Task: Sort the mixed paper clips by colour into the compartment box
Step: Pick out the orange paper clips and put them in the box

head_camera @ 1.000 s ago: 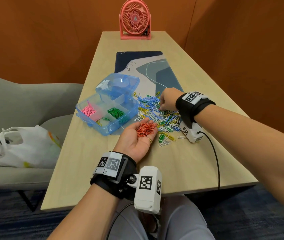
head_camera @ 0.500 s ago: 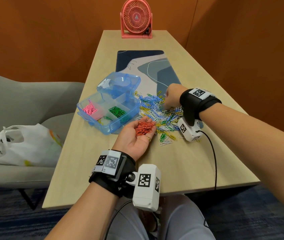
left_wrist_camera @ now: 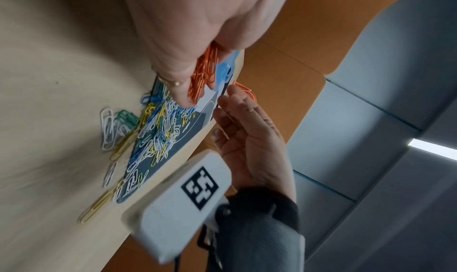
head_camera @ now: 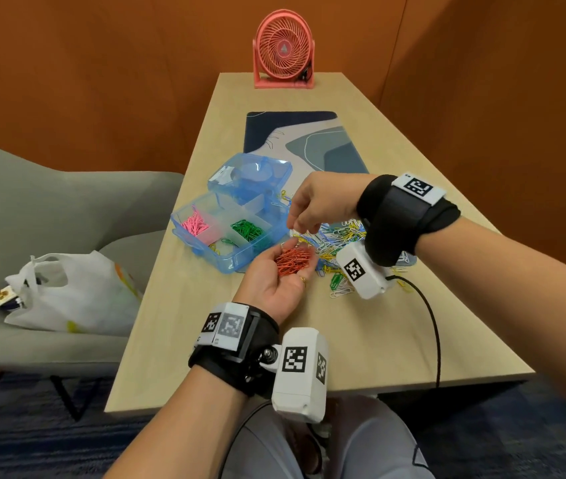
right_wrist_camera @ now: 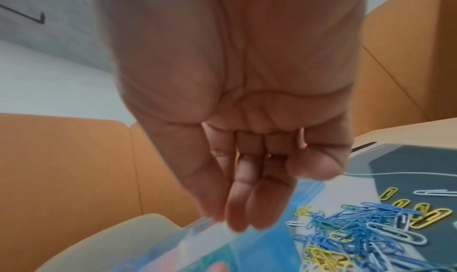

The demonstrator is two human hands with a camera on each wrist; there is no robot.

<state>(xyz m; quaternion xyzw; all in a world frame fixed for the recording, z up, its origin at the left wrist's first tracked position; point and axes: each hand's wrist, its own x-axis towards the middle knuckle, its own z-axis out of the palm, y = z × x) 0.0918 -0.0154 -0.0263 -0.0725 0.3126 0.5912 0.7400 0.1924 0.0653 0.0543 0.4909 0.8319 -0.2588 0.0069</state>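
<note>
Fingers (right_wrist_camera: 237, 207) together, the right hand (head_camera: 323, 202) has moved from the pile (head_camera: 338, 236) over the left hand's (head_camera: 274, 288) orange clips (head_camera: 293, 259).

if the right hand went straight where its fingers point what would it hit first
Probably the orange paper clips heaped in the left hand, directly below the right hand, though depth is unclear.

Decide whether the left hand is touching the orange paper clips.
Touching. The head view shows the orange paper clips heaped in the upturned palm of the left hand.
</note>
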